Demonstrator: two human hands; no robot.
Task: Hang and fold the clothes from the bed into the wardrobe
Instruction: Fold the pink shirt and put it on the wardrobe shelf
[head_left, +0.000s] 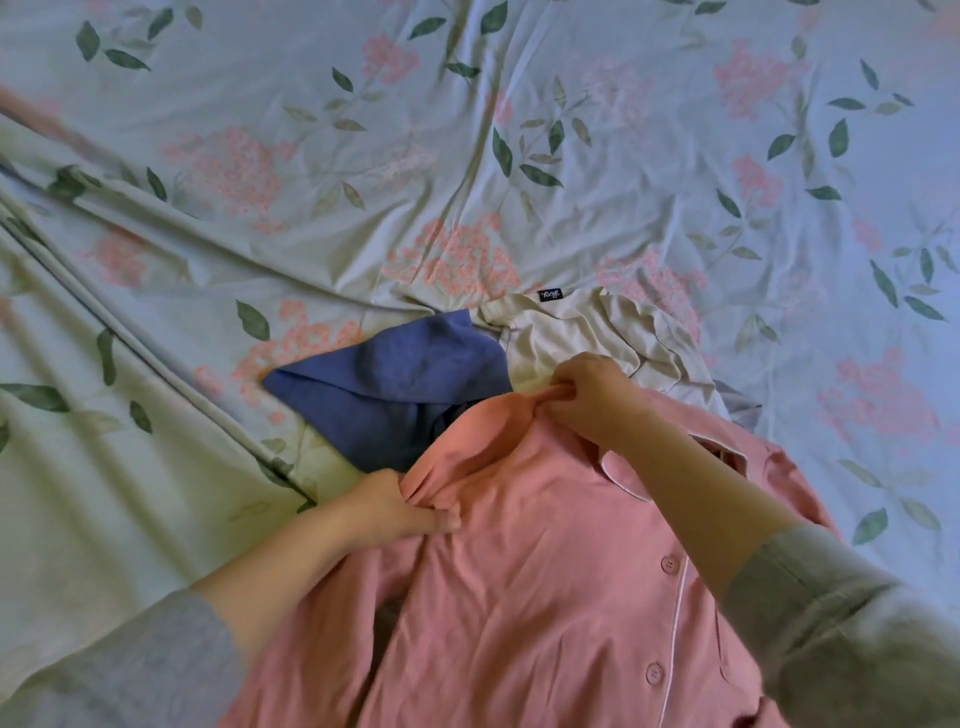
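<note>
On the bed (467, 156), both hands, left (402, 506) and right (589, 397), pinching pink shirt (545, 571) fabric.

One camera only, worn on the head, looks forward and steeply down across the bed (519, 130), near enough that the pink shirt (545, 571) fills the frame from centre to 6 o'clock. The left hand (405, 506) lies at 7 o'clock of centre, the right hand (592, 395) at 3 o'clock. The edges seem slightly bowed by the wide lens.
</note>
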